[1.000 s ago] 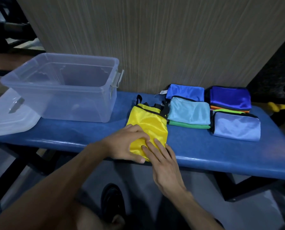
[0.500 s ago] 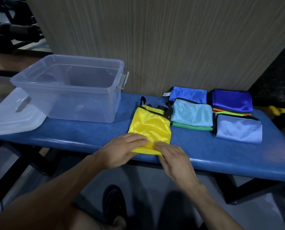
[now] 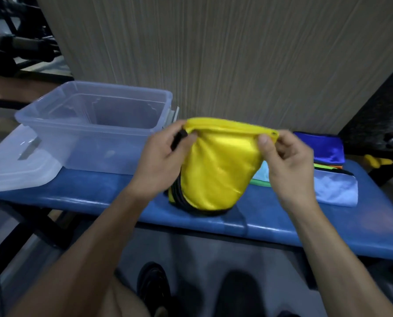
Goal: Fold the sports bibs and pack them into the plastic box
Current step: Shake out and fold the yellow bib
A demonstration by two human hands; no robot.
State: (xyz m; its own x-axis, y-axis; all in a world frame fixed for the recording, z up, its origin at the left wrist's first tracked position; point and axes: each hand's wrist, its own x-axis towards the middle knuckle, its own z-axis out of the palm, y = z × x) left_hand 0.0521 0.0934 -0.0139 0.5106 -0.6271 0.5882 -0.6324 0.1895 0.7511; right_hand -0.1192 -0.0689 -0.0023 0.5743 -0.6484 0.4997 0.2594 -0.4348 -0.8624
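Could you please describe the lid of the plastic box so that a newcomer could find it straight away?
Start at the blue bench and go to its left end, where the clear plastic box stands. The lid lies flat beside the box's left side, overhanging the bench edge: a frosted, shallow panel, unlike the deep box.

I see the bench (image 3: 95, 197) running left to right before the wall panel (image 3: 236, 53). On its left end sits the plastic box (image 3: 95, 131), with the lid (image 3: 15, 170) at its left, partly overhanging the edge. My left hand (image 3: 161, 163) and right hand (image 3: 286, 161) hold a bib (image 3: 216, 170) up by its top edge, right of the box, its bottom touching the bench. Behind my right hand, at the bench's right end, lie the folded bibs (image 3: 334, 188), some stacked.
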